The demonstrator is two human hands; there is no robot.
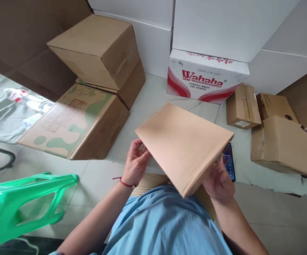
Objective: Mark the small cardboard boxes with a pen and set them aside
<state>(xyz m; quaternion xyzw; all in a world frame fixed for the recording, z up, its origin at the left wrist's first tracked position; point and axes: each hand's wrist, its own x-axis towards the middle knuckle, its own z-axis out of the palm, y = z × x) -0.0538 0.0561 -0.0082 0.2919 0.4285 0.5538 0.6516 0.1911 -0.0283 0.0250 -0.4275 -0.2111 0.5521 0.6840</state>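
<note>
pale floor tiles (88, 187) show along the near side, with a green stool (36, 202) at the near left, and a cloth-covered table (148, 95) stretches beyond them. the wearer's blue shirt (164, 223) fills the near middle.

just past it, the carton (182, 141) is held up, tilted, over the near edge of the table. the left hand (137, 163) pinches its left edge between thumb and fingers. the right hand (219, 179) is at its right side, fingers partly hidden; how firmly they close, i cannot tell. a phone (229, 163) lies on the table just right of the carton, its screen lit.

farther left sits a green-patterned box (76, 122), with a brown box (89, 49) higher up behind it. a cluster of small boxes (283, 141) is on the right. at the far side stands the wahaha box (206, 79), white and red, before large white panels (222, 26).
</note>
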